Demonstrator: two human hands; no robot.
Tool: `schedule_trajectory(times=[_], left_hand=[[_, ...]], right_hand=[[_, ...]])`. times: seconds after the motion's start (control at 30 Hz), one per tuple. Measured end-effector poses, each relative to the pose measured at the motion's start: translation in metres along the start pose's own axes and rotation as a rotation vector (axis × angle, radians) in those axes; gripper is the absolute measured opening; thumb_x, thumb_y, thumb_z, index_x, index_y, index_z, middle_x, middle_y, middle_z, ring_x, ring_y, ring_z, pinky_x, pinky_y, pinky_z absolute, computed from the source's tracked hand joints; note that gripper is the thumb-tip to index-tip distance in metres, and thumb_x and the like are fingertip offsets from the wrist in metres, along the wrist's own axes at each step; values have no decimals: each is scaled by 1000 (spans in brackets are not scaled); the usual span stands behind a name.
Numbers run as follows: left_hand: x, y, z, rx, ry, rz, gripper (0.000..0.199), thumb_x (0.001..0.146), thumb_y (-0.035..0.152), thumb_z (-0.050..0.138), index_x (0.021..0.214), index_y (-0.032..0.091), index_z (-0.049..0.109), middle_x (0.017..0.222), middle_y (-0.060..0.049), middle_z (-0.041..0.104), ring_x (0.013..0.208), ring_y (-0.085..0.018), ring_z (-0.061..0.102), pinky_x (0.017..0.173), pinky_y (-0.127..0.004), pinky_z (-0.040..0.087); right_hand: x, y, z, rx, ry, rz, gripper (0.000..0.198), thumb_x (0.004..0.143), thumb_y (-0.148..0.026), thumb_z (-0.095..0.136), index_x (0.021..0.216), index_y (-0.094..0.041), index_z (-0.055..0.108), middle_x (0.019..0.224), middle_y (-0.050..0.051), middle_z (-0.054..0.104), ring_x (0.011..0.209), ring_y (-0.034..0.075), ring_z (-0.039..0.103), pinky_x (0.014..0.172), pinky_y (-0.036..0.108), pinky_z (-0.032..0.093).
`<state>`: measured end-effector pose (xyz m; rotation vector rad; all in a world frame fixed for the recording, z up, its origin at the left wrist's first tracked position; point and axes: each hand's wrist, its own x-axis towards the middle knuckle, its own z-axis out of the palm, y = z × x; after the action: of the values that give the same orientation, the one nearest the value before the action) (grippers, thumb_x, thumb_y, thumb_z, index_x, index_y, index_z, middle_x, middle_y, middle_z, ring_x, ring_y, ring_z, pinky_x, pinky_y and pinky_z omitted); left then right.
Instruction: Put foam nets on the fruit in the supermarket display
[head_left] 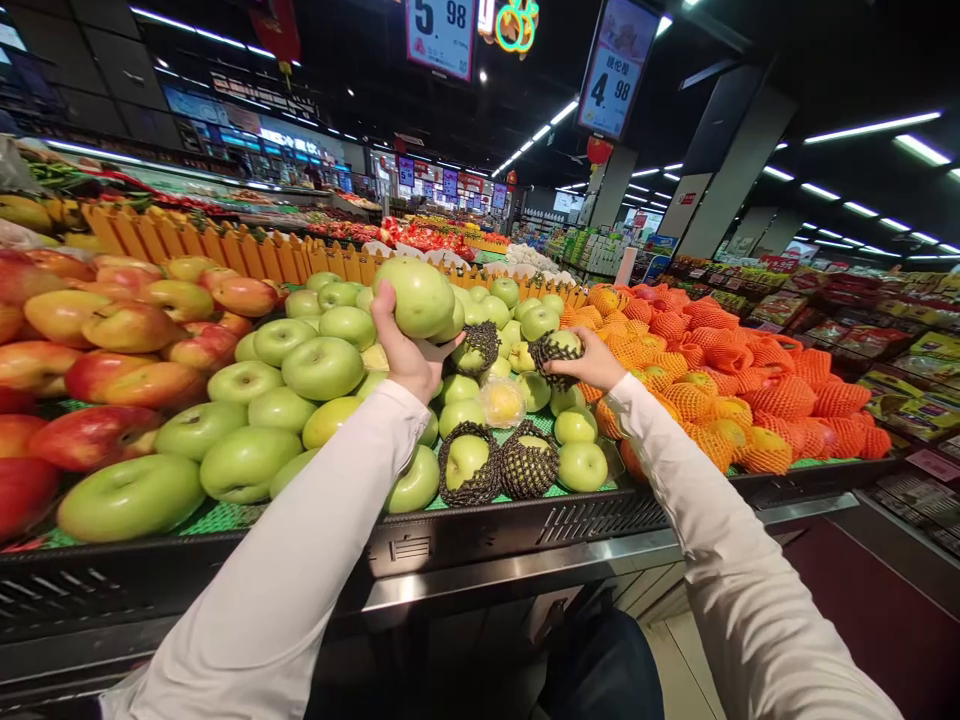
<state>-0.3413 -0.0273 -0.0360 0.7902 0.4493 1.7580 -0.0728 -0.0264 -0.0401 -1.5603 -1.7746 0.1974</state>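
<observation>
My left hand is closed around a large green apple, lifted above the pile. Another green apple shows just behind it, and I cannot tell whether my fingers touch that one. On the right, my right hand grips an apple in a black foam net at the edge of the green apples. Between the hands sits a netted apple. Nearer the front lie two more apples in black nets, one a netted apple with its green side bare. A yellowish fruit in clear wrap rests above them.
Red and yellow apples fill the left side. Fruit in orange foam nets is heaped to the right. A black tray edge and metal rail run along the front. An orange picket fence stands behind.
</observation>
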Motion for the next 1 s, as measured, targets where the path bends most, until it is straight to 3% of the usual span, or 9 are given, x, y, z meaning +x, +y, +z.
schedule_trajectory(times=[0.1,0.23,0.4,0.5,0.6,0.73,0.93,1.0], left_hand=[[-4,2,4,-78,22,-30,54,98,63,30,127,28,58,137,-5,62,136,-26,53,108,-47,52],[-4,1,4,-125,25,-49,52,98,63,30,126,29,57,139,-4,61,136,-26,53,112,-49,48],[-4,0,3,-94,28,-64,47,98,59,30,119,30,61,132,-3,65,137,-24,53,112,-46,49],[-5,0,3,-88,37,-70,46,98,60,30,116,31,62,129,-2,66,136,-24,54,112,-47,49],[-5,0,4,-111,38,-69,47,98,59,31,115,29,63,129,-4,66,136,-26,53,113,-52,48],[-5,0,5,-125,46,-70,47,97,58,32,112,26,64,126,-5,67,135,-27,53,111,-51,49],[-6,1,5,-123,42,-67,48,98,58,31,113,26,63,122,-5,67,137,-28,51,112,-52,48],[-7,1,5,-119,35,-70,47,98,57,31,115,26,63,124,-5,66,139,-29,49,113,-54,46]], right_hand=[[-23,7,-10,-48,-165,-108,76,55,-42,85,119,-19,53,110,6,63,101,26,62,97,46,50],[-41,1,-2,-243,-329,-313,77,56,-30,86,122,-18,49,116,9,60,107,28,59,98,45,48],[-47,-17,25,-635,-332,-360,87,59,-18,86,136,-15,46,134,17,50,119,35,50,92,45,51],[-48,-22,33,-729,-279,-338,90,63,-22,86,141,-17,42,140,18,46,120,36,48,88,45,53],[-51,-23,29,-727,-304,-345,92,64,-32,87,142,-16,41,136,17,48,118,35,50,89,45,52],[-52,-25,19,-736,-404,-411,84,63,-27,85,137,-15,45,131,18,51,113,35,52,85,45,52],[-26,-8,16,-348,-730,-499,77,56,-29,86,123,-17,48,118,9,59,105,27,59,97,42,49],[-17,-2,15,-317,-774,-492,78,56,-30,86,123,-19,48,118,7,59,107,27,58,99,42,48]])
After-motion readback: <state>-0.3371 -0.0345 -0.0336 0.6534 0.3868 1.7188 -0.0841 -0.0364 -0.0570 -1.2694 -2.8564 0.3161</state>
